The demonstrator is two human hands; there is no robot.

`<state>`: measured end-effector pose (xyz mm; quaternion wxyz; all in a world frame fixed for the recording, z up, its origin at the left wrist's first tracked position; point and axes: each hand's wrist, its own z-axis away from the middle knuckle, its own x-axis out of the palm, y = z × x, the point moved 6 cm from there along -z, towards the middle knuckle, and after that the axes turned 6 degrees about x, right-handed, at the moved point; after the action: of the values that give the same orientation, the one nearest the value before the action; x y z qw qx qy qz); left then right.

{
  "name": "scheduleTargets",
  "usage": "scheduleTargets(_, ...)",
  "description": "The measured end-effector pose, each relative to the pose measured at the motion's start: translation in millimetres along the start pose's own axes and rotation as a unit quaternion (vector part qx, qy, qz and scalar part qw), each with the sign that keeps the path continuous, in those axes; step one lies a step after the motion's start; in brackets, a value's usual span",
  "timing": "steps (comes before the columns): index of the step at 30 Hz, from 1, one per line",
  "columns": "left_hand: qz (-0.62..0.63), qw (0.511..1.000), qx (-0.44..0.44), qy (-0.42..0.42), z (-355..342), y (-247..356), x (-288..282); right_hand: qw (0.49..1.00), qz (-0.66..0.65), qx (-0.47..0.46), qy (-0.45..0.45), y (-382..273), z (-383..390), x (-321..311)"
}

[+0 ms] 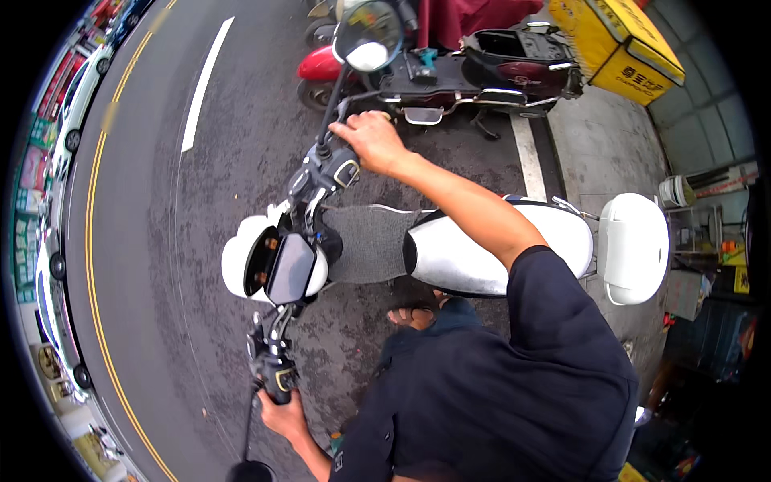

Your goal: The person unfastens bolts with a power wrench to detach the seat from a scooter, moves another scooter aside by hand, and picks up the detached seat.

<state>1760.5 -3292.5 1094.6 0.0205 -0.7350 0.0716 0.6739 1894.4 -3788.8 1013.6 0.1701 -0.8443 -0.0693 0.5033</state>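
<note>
A white scooter stands crosswise below me, with a dark display (289,271) at its front, a grey footboard mat (361,245), a white seat (470,245) and a white top box (633,249). My right hand (371,141) is closed on the upper handlebar grip (384,118), beside a mirror (368,36). My left hand (283,412) is wrapped round the lower grip, which it mostly hides, below the switch housing (283,379). My sandalled foot (411,316) shows under the seat's edge.
A dark scooter (514,72) with a red front is parked just above, beside a yellow delivery box (614,50). The road (136,241) runs along the left, with parked cars (63,281) beyond. A pavement (598,149) with a bucket (673,191) and clutter lies at right.
</note>
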Motion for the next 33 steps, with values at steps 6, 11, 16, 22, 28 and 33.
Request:
scheduleTargets(6, -0.029, 0.996, 0.088, 0.010, -63, 4, -27, 0.996, 0.010, 0.083, -0.026, 11, 30, 5)
scheduleTargets(11, 0.007, 0.992, 0.128, 0.007, -136, -2, -39, 0.993, 0.032, 0.108, -0.030, 10, -2, 24)
scheduleTargets(16, -0.009, 0.983, 0.180, 0.045, -168, -14, -48, 0.992, 0.040, 0.114, -0.038, -9, -22, 43)
scheduleTargets(22, -0.007, 0.974, 0.213, 0.077, -260, -63, -67, 0.987, 0.066, 0.137, -0.044, -56, -91, 91)
scheduleTargets(28, 0.025, 0.981, 0.194, -0.005, -368, -155, -53, 0.983, 0.094, 0.152, -0.051, -119, -163, 142)
scheduleTargets(33, 0.045, 0.989, 0.135, -0.026, -426, -253, -27, 0.977, 0.170, 0.122, -0.046, -195, -280, 214)
